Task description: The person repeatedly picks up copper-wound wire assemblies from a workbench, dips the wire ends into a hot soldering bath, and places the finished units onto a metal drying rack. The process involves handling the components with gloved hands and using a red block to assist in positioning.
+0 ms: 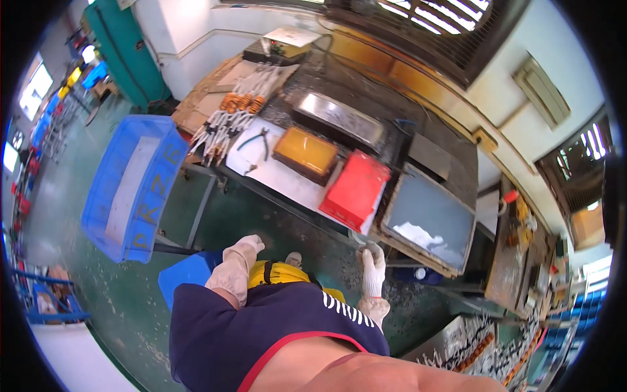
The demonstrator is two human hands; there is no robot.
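Both my hands wear pale work gloves with long cuffs. My left hand is above my lap, short of the table's front edge, its fingers curled in; whatever they may hold is too small to make out. My right hand hangs by the front edge of the workbench, fingers bent together beside a small clear object that I cannot identify. Nearest to it on the bench lies a red flat box or packet, with an amber-filled tray to its left. Blue-handled pliers rest on a white sheet.
A long metal tray stands behind, a wide tray with a grey surface at right. White-leaded parts with copper coils pile at the bench's left. A blue crate stands left; more coil parts lie at lower right.
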